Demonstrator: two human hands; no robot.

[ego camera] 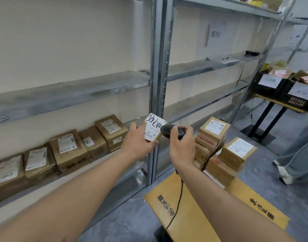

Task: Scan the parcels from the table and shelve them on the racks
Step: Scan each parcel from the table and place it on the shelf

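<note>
Both forearms are bare right back to the frame's lower edge, with no sleeves showing. The left hand [138, 142] and the right hand [182, 142] wear no gloves, rings or watch.

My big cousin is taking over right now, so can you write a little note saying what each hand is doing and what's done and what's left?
Left hand: holds a small parcel, label facing up.
Right hand: grips the corded scanner, aimed at that label.
Done: five parcels sit in a row on the lower rack shelf.
Left: finish this scan, shelve the parcel, then work through the stacked parcels on the table. Upper shelves hold none yet.
</note>
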